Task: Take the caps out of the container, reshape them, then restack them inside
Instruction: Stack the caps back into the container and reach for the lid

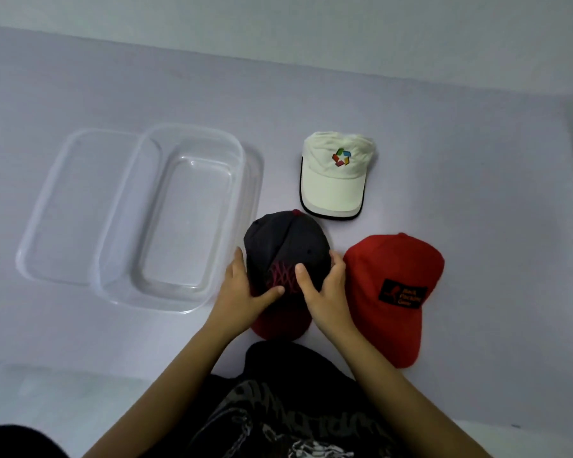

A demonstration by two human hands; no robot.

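Currently the black cap with the red brim sits on the table just right of the clear container, brim toward the person. Left hand grips its left side and right hand its right side, fingers curled round the crown, both thumbs pressing the front panel. Red cap lies just beside it on the right, white cap beyond. Container holds no caps; its lid lies flat against its left edge.
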